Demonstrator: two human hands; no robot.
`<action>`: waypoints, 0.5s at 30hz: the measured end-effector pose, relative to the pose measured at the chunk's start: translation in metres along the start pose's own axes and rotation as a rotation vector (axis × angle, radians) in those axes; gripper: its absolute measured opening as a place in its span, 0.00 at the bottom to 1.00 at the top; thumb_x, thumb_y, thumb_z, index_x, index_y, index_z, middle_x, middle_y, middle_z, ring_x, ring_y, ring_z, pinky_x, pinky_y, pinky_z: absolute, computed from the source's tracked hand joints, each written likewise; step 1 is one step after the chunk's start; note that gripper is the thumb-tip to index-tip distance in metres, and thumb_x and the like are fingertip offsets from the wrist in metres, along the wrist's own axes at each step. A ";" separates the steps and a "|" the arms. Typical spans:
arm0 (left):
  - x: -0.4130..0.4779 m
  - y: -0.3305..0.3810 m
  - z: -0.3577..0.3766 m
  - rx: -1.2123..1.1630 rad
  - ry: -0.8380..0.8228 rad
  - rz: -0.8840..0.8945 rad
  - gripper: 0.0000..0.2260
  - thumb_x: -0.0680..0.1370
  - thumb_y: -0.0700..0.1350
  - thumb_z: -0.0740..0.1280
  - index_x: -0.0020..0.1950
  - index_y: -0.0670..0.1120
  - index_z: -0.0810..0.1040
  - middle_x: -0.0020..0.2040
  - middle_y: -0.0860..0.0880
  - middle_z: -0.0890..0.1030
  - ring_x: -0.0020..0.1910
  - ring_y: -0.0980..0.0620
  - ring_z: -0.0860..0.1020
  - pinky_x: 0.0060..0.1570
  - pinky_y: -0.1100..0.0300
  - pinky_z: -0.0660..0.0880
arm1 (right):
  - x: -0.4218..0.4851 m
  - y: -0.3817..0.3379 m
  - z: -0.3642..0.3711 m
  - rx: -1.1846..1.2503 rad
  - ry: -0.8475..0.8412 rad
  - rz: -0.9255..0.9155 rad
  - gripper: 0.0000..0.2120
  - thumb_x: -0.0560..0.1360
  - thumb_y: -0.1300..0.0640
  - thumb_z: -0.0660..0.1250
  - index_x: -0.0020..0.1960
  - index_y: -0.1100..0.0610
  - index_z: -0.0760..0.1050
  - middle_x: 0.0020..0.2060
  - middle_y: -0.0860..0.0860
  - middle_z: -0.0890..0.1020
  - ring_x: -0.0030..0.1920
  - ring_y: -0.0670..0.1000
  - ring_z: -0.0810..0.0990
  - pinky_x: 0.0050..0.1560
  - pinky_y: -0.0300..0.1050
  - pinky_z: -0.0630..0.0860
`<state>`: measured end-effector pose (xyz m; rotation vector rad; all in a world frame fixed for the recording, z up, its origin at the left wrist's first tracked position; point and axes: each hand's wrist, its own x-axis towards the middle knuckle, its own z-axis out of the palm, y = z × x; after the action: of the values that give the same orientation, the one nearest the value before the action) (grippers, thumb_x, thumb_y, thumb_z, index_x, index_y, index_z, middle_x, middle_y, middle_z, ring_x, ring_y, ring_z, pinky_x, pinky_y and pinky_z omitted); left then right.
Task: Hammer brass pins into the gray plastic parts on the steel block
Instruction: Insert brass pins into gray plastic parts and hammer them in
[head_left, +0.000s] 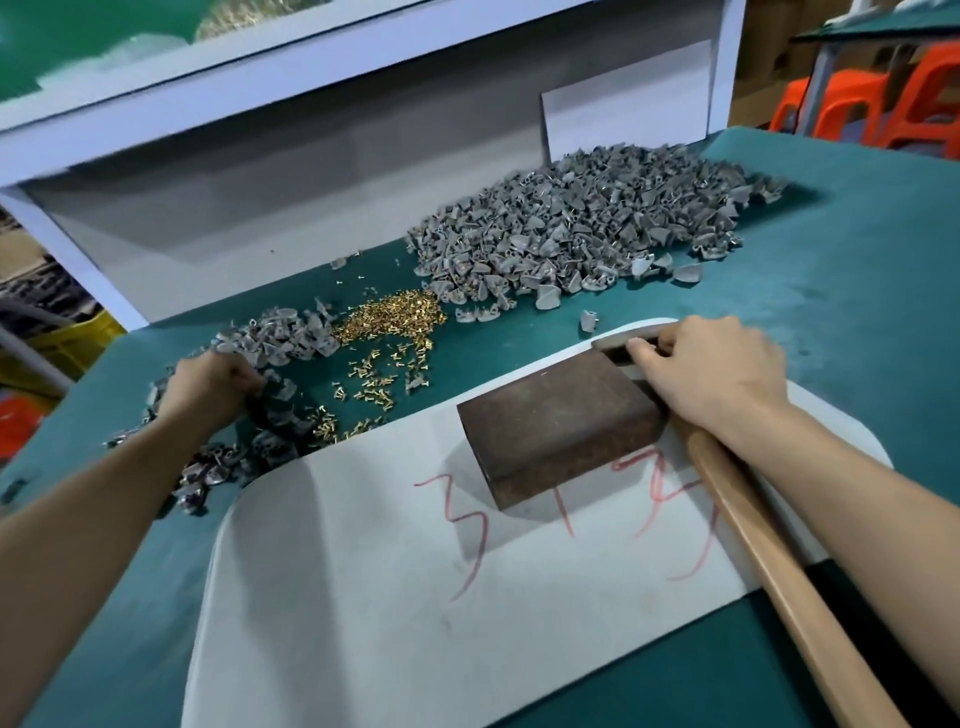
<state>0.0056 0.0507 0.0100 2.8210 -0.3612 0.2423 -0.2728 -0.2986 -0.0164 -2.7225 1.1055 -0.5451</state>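
Observation:
A rusty brown steel block (558, 421) lies on a white board (395, 582) with red marks; its top is bare. My right hand (711, 369) rests at the block's far right corner, fingers curled over the hammer's head, whose wooden handle (769, 545) runs down to the lower right. My left hand (213, 384) reaches into the small heap of gray plastic parts (280, 338) at the left, fingers curled among them; what they hold is hidden. Loose brass pins (389, 322) lie scattered between the hands.
A large heap of gray plastic parts (582, 228) covers the green table (857, 291) at the back right. A white shelf frame (208, 171) rises behind. Orange stools (883, 104) stand at the far right.

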 end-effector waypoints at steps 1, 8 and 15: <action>-0.001 0.007 -0.002 -0.003 -0.024 0.015 0.04 0.77 0.40 0.69 0.43 0.42 0.81 0.43 0.40 0.81 0.37 0.46 0.76 0.41 0.56 0.75 | 0.000 0.000 -0.001 0.000 0.000 0.003 0.22 0.76 0.38 0.57 0.45 0.54 0.80 0.33 0.54 0.70 0.44 0.61 0.77 0.38 0.45 0.64; -0.021 0.060 -0.012 0.006 -0.244 0.380 0.02 0.77 0.43 0.67 0.46 0.50 0.79 0.41 0.55 0.80 0.38 0.58 0.77 0.37 0.67 0.69 | 0.001 0.001 -0.003 0.013 -0.027 0.026 0.22 0.76 0.39 0.57 0.44 0.54 0.80 0.28 0.51 0.65 0.38 0.58 0.70 0.38 0.45 0.64; -0.032 0.088 -0.001 0.285 -0.321 0.549 0.05 0.76 0.40 0.68 0.51 0.45 0.81 0.49 0.50 0.81 0.48 0.52 0.77 0.57 0.57 0.73 | 0.000 0.001 -0.003 0.019 -0.041 0.034 0.22 0.76 0.38 0.57 0.43 0.54 0.80 0.27 0.50 0.64 0.37 0.57 0.68 0.38 0.45 0.64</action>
<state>-0.0482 -0.0232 0.0274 2.9712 -1.2669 -0.0603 -0.2743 -0.2993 -0.0136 -2.6815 1.1285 -0.4899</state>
